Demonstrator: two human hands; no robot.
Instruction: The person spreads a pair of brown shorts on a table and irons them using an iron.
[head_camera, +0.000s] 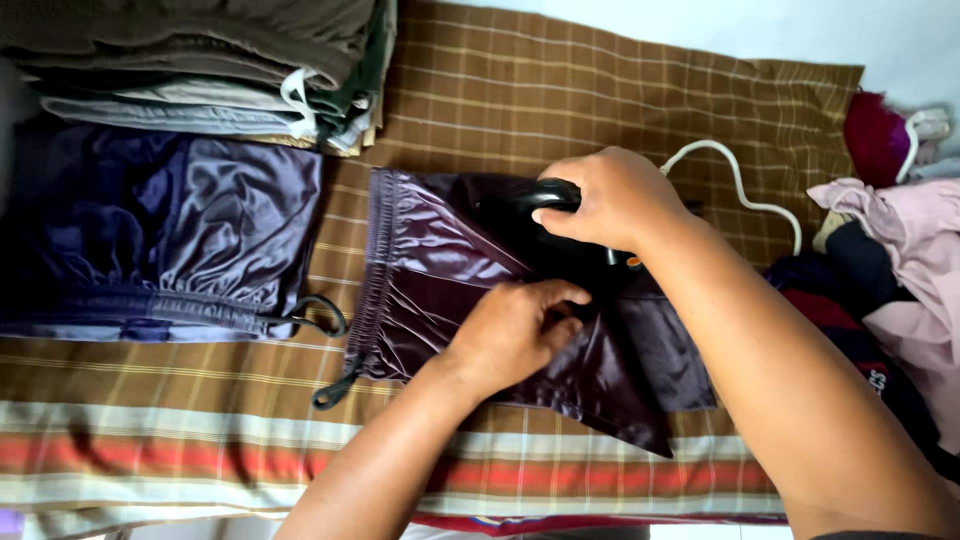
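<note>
While the right hand (612, 200) has its fingers wrapped tight around one black iron (548, 200), the left hand (512, 332) pinches one shiny purple shorts (440, 270) at mid-frame. One folded pile (200, 60) sits upper left.

Dark purple satin shorts (450, 270), elastic waistband at left, drawstring trailing, lie flat and creased on checked cloth. Black iron (545, 215) rests on their upper middle, white cord running right.
</note>
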